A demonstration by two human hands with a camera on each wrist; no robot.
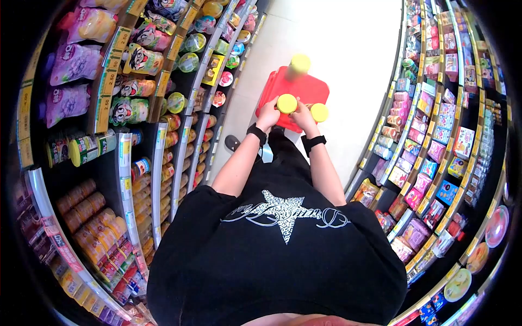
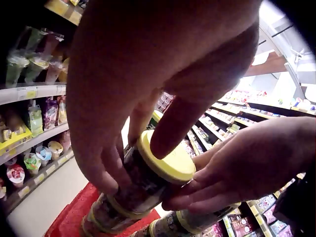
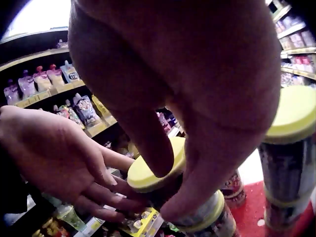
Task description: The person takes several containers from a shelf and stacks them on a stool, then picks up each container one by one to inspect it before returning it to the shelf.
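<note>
Both hands are around the top of one cylindrical jar (image 1: 287,104) with a yellow lid and a dark printed side. My left hand (image 1: 268,115) holds it from the left, and in the left wrist view its thumb lies over the lid (image 2: 170,163). From the other side my right hand (image 1: 303,117) grips the jar, fingers at the lid's rim in the right wrist view. More jars of this kind are stacked beneath it. Two other yellow-lidded jars (image 1: 300,63) (image 1: 319,112) top stacks nearby. All stand over a red top with rounded corners (image 1: 316,87).
Snack shelves (image 1: 163,136) line the left side, with pouches, cups and jars. Packed shelves (image 1: 429,136) run along the right. A pale floor (image 1: 348,43) lies between them, with a shoe (image 1: 232,143) near the left shelf.
</note>
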